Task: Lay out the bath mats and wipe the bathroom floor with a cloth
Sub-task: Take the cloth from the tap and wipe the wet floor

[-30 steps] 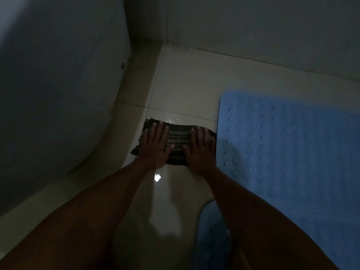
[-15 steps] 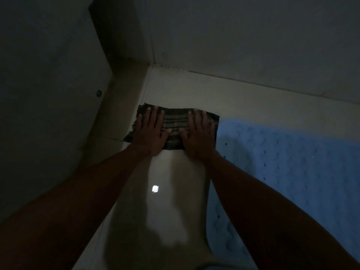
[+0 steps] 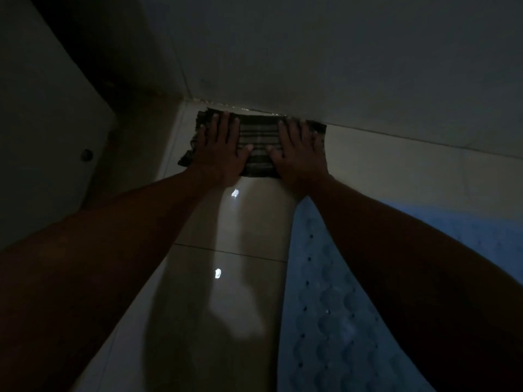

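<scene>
At the wall's foot, both flat, empty-gripped hands, left hand (image 3: 219,154) and right hand (image 3: 298,157), press the dark striped cloth (image 3: 257,142); blue perforated rubber bath mat (image 3: 339,321) lies flat, wiping seemingly midway.

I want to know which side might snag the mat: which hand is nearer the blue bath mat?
Right. The right hand presses the cloth just above the blue bath mat; the left hand lies farther left.

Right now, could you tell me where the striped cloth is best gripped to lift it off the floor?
Probably the near edge of the striped cloth, in the gap between the left hand and right hand. Come from the person's side: its far edge lies against the wall, and it lies flat, so pinch it up.
</scene>
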